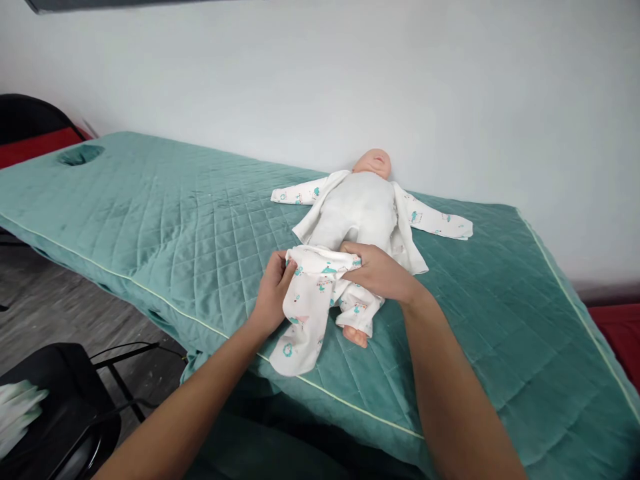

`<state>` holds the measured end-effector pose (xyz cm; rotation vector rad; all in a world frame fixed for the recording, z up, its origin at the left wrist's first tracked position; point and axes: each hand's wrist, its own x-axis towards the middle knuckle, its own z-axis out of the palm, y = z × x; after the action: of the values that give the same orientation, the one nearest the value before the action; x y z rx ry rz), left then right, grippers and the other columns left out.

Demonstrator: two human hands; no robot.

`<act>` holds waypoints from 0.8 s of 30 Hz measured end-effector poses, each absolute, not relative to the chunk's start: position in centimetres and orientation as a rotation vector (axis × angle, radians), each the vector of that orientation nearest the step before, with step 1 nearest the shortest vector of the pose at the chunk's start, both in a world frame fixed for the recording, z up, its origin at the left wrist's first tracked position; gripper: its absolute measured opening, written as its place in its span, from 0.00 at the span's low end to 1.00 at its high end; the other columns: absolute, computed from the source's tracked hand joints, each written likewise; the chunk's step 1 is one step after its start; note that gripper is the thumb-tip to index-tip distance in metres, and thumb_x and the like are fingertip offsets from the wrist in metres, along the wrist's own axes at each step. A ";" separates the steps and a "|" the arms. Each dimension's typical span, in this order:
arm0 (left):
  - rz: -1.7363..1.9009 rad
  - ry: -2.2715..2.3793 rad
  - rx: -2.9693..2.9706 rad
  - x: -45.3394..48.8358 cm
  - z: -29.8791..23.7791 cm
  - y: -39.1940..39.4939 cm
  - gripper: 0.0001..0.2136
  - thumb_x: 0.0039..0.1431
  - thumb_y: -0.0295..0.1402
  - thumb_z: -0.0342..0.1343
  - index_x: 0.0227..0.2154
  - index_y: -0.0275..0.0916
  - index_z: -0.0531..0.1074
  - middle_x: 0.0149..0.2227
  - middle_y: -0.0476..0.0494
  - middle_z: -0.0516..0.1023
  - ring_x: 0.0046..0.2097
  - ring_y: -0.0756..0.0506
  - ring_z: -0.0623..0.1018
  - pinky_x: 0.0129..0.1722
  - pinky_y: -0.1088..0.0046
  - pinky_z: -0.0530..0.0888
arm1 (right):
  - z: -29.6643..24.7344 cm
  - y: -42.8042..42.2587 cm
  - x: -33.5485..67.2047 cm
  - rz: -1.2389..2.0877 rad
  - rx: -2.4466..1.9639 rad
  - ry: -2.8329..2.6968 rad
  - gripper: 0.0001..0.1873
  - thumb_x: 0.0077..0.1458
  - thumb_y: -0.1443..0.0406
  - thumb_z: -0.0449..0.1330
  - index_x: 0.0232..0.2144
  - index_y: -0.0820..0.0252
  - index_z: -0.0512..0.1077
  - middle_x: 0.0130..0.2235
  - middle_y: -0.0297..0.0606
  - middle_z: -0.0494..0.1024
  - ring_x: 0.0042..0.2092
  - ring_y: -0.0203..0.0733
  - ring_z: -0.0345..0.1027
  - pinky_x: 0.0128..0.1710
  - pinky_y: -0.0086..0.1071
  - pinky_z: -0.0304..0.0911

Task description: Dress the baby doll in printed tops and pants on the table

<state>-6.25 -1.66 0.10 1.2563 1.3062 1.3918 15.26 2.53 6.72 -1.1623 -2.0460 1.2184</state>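
A baby doll (361, 208) lies on its back on a green quilted massage table (175, 220), its head toward the wall. An open white printed top (430, 223) is spread under it, sleeves out to both sides. White printed pants (313, 300) are bunched at its hips; one bare foot (356, 335) sticks out of a leg, and the other pant leg hangs loose over the table edge. My left hand (273, 293) grips the waistband on the left. My right hand (380, 270) grips the waistband on the right, over the doll's hip.
A face hole (80, 155) is at the table's far left end. A black chair (60, 407) with white cloth (17, 410) on it stands at lower left on the wood floor. Red padding (617, 333) shows at right, and the white wall is close behind the table.
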 end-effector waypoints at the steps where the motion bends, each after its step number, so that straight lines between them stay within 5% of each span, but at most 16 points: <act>1: 1.395 1.312 1.308 -6.4 0.1 -0.9 0.13 0.65 0.44 0.55 0.38 0.39 0.70 0.35 0.48 0.72 0.38 0.47 0.71 0.37 0.73 0.68 | 6.7 2.5 15.3 1.212 -1.166 -2.048 0.07 0.52 0.61 0.60 0.28 0.57 0.66 0.30 0.29 0.67 0.32 0.37 0.61 0.32 0.30 0.56; 7: 1.389 1.372 1.533 -6.6 0.5 3.0 0.07 0.65 0.37 0.56 0.39 0.39 0.73 0.34 0.47 0.75 0.37 0.45 0.74 0.39 0.69 0.68 | 6.5 2.8 15.3 1.159 -1.188 -2.018 0.09 0.54 0.59 0.59 0.36 0.57 0.72 0.36 0.33 0.75 0.37 0.41 0.66 0.34 0.32 0.58; 14: 1.303 1.563 1.635 -5.6 1.0 6.2 0.03 0.59 0.32 0.61 0.36 0.41 0.73 0.26 0.47 0.70 0.34 0.41 0.73 0.38 0.67 0.65 | 5.8 3.8 15.0 0.952 -1.321 -1.928 0.08 0.53 0.62 0.58 0.27 0.55 0.63 0.29 0.29 0.68 0.33 0.40 0.61 0.33 0.32 0.55; 20: 1.385 1.561 1.544 -5.7 0.7 5.4 0.09 0.58 0.38 0.62 0.37 0.43 0.69 0.30 0.48 0.72 0.35 0.43 0.72 0.38 0.68 0.65 | 5.6 3.7 14.7 0.893 -1.409 -1.896 0.08 0.52 0.63 0.59 0.28 0.55 0.61 0.29 0.29 0.66 0.33 0.40 0.61 0.33 0.33 0.54; 24: 1.466 1.641 1.387 -6.4 0.6 2.2 0.13 0.60 0.45 0.60 0.33 0.42 0.67 0.30 0.49 0.72 0.33 0.46 0.71 0.34 0.70 0.64 | 6.4 2.9 14.6 1.029 -1.354 -1.956 0.15 0.54 0.54 0.64 0.40 0.55 0.70 0.41 0.34 0.76 0.41 0.44 0.68 0.39 0.35 0.60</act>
<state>-6.37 2.22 0.63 1.3868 1.6406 1.4663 14.58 2.94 6.41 -1.3540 -1.9560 1.0294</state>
